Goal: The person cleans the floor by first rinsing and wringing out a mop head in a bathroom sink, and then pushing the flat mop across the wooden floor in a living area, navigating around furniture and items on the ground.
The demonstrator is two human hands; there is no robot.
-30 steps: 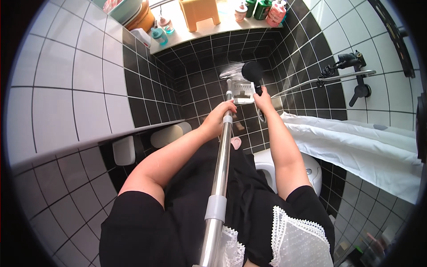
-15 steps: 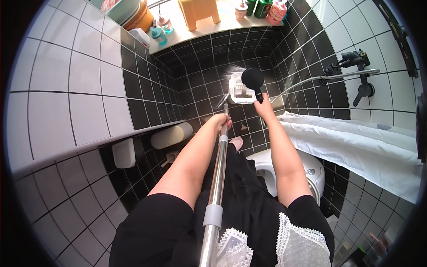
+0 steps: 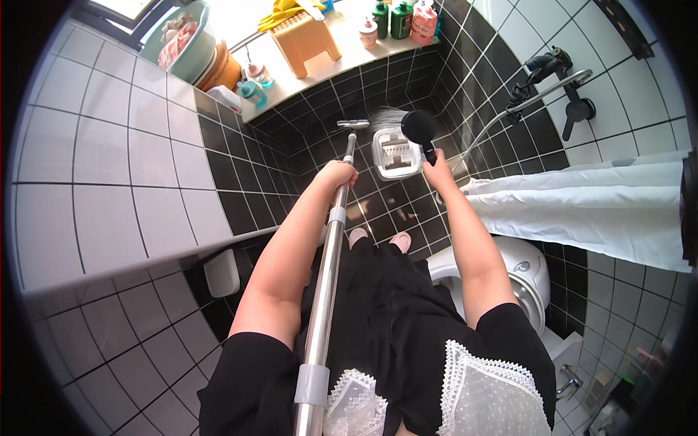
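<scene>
My left hand point(image 3: 337, 174) is wrapped round the silver metal pole of a long-handled mop point(image 3: 325, 280), which runs from the lower edge up to a narrow crosswise head point(image 3: 352, 124) near the far wall. In my right hand point(image 3: 438, 171) is a black shower head point(image 3: 419, 128), gripped by its handle. Water fans out from it toward the left. Just below the spray, a white plastic bucket point(image 3: 398, 173) with a ridged inside stands on the dark tiled floor, partly covered by the shower head. The mop head is to the bucket's left, apart from it.
A ledge point(image 3: 291, 87) at the back bears a yellow stool point(image 3: 302, 47), bottles and basins. The toilet point(image 3: 520, 272) and a white shower curtain point(image 3: 582, 203) are on my right. A grey hose point(image 3: 486, 134) runs to the wall tap. My pink slippers point(image 3: 400, 241) are on the floor.
My left hand has moved left and forward, carrying the mop head farther from me toward the back wall. My right hand still holds the spraying shower head near the bucket. The view has shifted.
</scene>
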